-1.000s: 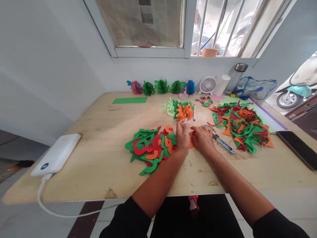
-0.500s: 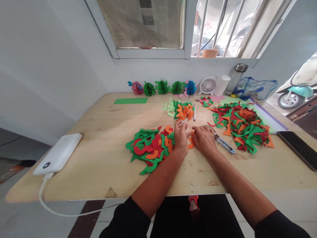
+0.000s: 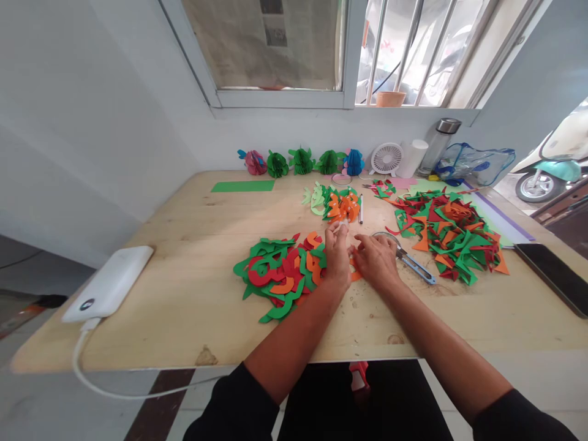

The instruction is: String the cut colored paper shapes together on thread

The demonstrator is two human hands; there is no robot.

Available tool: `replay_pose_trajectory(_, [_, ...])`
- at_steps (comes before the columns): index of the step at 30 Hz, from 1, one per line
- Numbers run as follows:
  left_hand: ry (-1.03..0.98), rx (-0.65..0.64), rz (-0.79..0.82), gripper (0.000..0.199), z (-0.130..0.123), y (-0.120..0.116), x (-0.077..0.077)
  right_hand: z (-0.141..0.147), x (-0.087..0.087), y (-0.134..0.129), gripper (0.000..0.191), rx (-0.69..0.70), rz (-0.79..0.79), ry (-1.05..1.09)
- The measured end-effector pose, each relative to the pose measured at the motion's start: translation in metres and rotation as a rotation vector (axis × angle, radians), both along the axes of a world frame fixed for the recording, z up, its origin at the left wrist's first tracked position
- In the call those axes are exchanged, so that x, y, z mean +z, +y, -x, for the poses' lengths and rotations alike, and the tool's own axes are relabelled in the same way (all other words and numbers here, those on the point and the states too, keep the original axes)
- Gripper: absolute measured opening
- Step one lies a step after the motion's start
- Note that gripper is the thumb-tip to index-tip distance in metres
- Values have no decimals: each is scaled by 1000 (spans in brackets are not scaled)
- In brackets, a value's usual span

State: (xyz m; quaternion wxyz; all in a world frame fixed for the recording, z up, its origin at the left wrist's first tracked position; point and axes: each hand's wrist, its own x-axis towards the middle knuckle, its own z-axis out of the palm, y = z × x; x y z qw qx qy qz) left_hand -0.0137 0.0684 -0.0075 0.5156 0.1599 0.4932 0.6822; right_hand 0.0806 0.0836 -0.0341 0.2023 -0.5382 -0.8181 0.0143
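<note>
My left hand is closed at the right edge of a pile of red, green and orange cut paper shapes. Something small and whitish shows at its fingertips, too small to name. Close beside it, my right hand rests low on the table with curled fingers touching an orange paper piece that lies between the hands. To the right of my right hand lies a blue cutter. Beyond my fingers sit small orange shapes and light green ones, near a pen.
A heap of paper scraps covers the right side, with a phone beyond. Folded paper figures, a fan and a bottle line the wall. A white power bank lies left.
My right hand has shifted slightly left, closer to my left hand. The orange piece between them is now more covered by my fingers.
</note>
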Motion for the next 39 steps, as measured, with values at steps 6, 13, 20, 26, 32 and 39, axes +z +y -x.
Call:
replay_pose_trajectory(6, [10, 15, -35, 22, -2, -2, 0, 1, 5, -8, 29, -3, -26, -86])
replay_pose_trajectory(13, [8, 23, -41, 22, -5, -5, 1, 4, 4, -7, 32, -24, 6, -59])
replay_pose_trajectory(20, [4, 63, -43, 23, 0, -1, -1, 2, 4, -6, 31, -20, -18, -81])
replay_pose_trajectory(26, [-57, -5, -76, 26, 6, 1, 1, 2, 3, -7, 31, -11, -18, -79])
replay_pose_trajectory(32, [-126, -35, -38, 24, 12, -1, 12, 1, -5, -3, 37, -19, -22, -23])
replay_pose_trajectory(39, [-153, -57, -31, 26, 13, 0, 12, 1, -8, 0, 33, 4, -32, 45])
